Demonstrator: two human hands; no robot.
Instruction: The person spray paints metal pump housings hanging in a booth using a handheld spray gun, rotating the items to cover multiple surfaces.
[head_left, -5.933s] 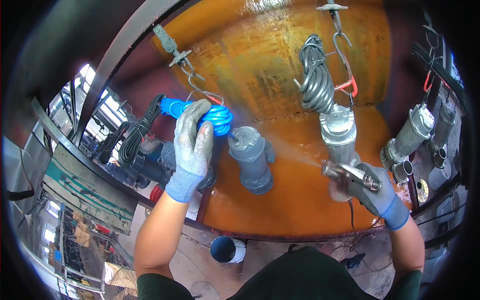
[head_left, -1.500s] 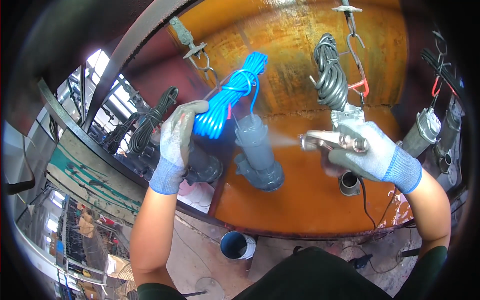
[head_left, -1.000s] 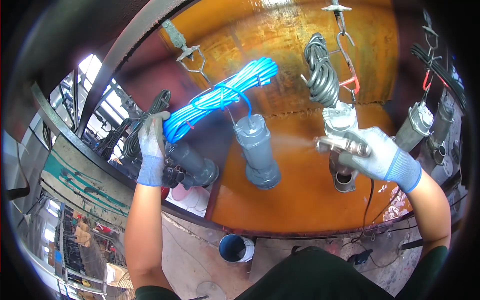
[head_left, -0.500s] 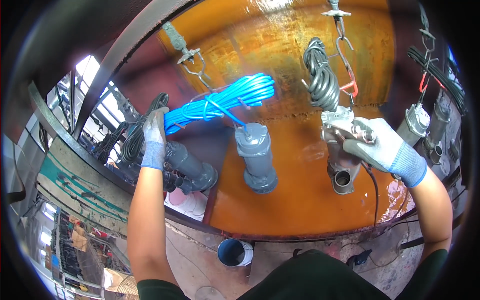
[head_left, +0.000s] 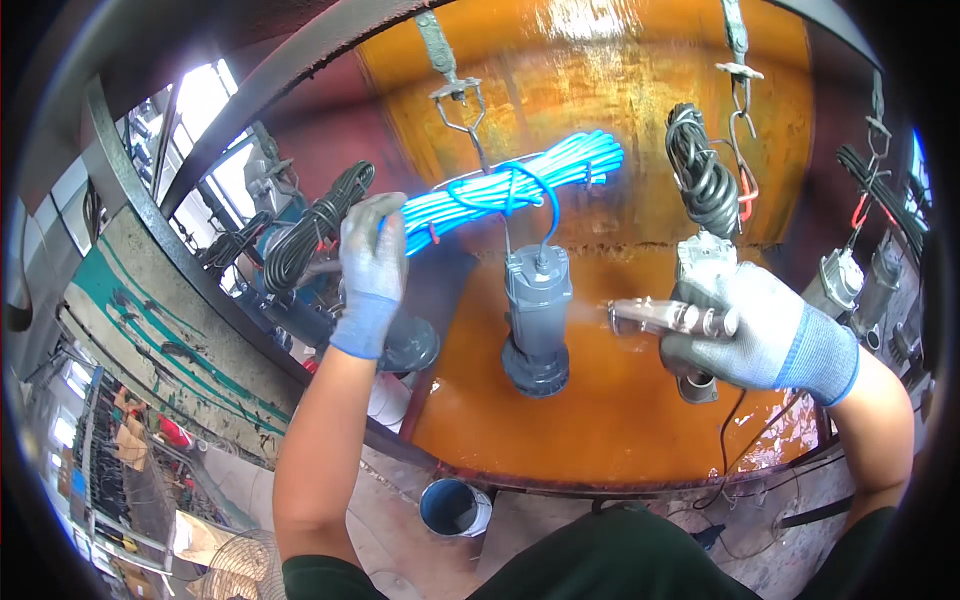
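"Beneath the grey metal hanger (head_left: pixel 437 48), which step is this?"

"You seem to be mid-coating: the dark-grey cylindrical metal pump (head_left: pixel 537 315) hangs upright before the orange-stained booth surface (head_left: pixel 600 440). Your gloved right hand (head_left: pixel 745 330) is wrapped around a silver metal spray gun (head_left: pixel 655 316), its nozzle aimed left at the pump, faint mist between them."

"And my left?"

"Your gloved left hand (head_left: pixel 374 250) is at the near end of a bright-blue bundled cable (head_left: pixel 500 192), above the pump; I can't tell whether its fingers are closed on it."

"What does the next move call for?"

"Probably a steady nozzle, and turning the pump to reach its other sides."

"How does it look?"

"Evenly grey on the side facing you, slightly glossy lower down; its far side is hidden."
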